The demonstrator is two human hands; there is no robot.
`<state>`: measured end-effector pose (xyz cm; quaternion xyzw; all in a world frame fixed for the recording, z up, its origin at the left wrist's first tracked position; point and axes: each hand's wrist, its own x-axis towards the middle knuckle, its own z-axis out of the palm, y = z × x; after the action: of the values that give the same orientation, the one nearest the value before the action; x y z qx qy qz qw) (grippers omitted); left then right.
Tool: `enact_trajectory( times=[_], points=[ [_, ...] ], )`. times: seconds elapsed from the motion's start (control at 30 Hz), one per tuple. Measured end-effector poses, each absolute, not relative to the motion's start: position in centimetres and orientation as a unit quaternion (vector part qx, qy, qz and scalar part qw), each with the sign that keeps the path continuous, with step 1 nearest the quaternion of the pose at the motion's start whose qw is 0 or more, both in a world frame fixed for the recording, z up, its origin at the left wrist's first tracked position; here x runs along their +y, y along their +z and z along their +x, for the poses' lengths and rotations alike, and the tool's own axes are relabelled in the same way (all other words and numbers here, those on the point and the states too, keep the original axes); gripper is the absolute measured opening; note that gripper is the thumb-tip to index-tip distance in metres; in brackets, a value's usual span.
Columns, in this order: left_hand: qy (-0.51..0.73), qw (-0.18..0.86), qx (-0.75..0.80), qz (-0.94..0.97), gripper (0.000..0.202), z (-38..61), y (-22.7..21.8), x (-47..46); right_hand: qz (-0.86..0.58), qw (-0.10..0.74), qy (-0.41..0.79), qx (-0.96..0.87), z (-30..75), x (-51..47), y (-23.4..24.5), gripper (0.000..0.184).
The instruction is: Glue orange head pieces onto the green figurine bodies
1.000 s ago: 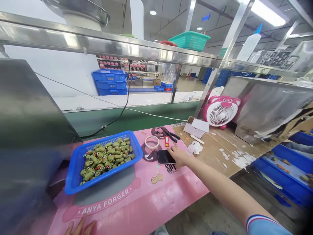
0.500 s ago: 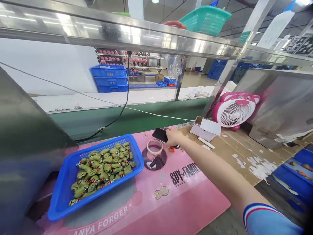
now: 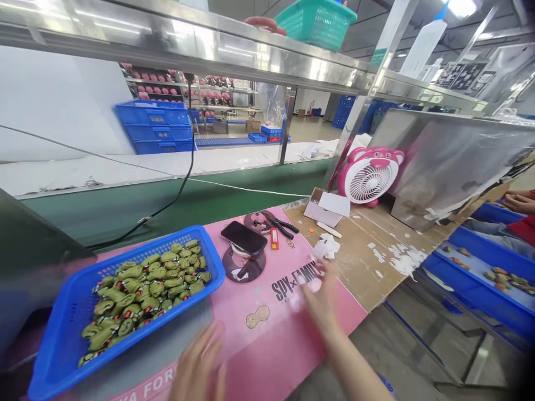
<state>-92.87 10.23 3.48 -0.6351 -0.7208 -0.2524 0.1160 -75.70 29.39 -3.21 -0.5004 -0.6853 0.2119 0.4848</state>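
My right hand (image 3: 321,295) hovers above the pink printed mat (image 3: 288,345), near its dark lettering. Its fingers are curved and apart, a little blurred, and I see nothing in them. At the bottom edge my left hand (image 3: 199,365) is partly in view, fingers stretched out and smeared by motion. A blue basket (image 3: 212,262) full of small olive-green pieces (image 3: 154,284) with red and black details stands to its left. Beyond the hands a black phone (image 3: 244,238) rests on a roll of tape, which it mostly covers.
Behind the mat lie black-handled pliers (image 3: 286,227) and a small red item (image 3: 274,238). A pink fan (image 3: 371,178), an open carton (image 3: 315,209) and paper scraps (image 3: 403,256) are on the cardboard at right. A metal shelf (image 3: 234,53) crosses above. Another person's hands (image 3: 520,200) show far right.
My right hand has left the phone and drawn back toward me. The phone now lies over the tape roll. My left hand has come into view, and the camera has turned right.
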Motion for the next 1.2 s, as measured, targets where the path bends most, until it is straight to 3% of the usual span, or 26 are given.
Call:
enact_trajectory(
  times=[0.07,0.23,0.47,0.6,0.7,0.83,0.87,0.93,0.97,1.07,1.2],
  points=[
    [-0.219,0.109,-0.700,-0.671,0.043,-91.3,3.3,18.0,-0.564,0.529,0.216,-0.597,-73.6,31.2,-4.3,0.065],
    [-0.098,0.080,-0.699,-0.704,0.036,-88.3,1.0,33.5,-0.582,0.473,0.227,-0.621,-73.8,37.2,-5.3,0.066],
    [-0.038,0.051,-0.649,-0.758,0.025,-89.6,-1.5,36.6,-0.561,0.491,0.290,-0.600,-73.3,37.9,-5.2,0.035],
    [-0.064,-0.003,-0.567,-0.821,0.019,-90.1,0.6,37.2,-0.516,0.536,0.330,-0.581,-70.7,34.5,-2.8,0.036],
    [-0.111,-0.065,-0.533,-0.836,0.011,-88.2,3.4,35.2,-0.491,0.562,0.383,-0.544,-67.7,30.3,-1.3,0.042],
    [-0.196,-0.198,-0.564,-0.778,0.026,-82.1,3.1,24.4,-0.525,0.520,0.424,-0.524,-63.3,23.1,-2.1,0.045],
    [-0.229,-0.260,-0.557,-0.755,0.024,-80.3,1.8,20.8,-0.540,0.502,0.420,-0.529,-62.3,21.2,-2.8,0.043],
    [-0.350,-0.520,-0.489,-0.606,0.021,-77.1,-1.7,14.1,-0.573,0.459,0.410,-0.541,-60.4,17.3,-4.5,0.040],
    [-0.368,-0.573,-0.488,-0.546,0.020,-75.8,-3.7,11.4,-0.586,0.433,0.414,-0.546,-59.6,15.6,-5.4,0.038],
    [-0.361,-0.579,-0.571,-0.457,0.015,-73.9,-9.9,7.9,-0.587,0.346,0.477,-0.555,-57.7,11.8,-8.2,0.036],
    [-0.360,-0.563,-0.596,-0.446,0.019,-74.9,-15.3,9.7,-0.573,0.260,0.525,-0.573,-56.7,10.8,-11.1,0.036]
  ],
)
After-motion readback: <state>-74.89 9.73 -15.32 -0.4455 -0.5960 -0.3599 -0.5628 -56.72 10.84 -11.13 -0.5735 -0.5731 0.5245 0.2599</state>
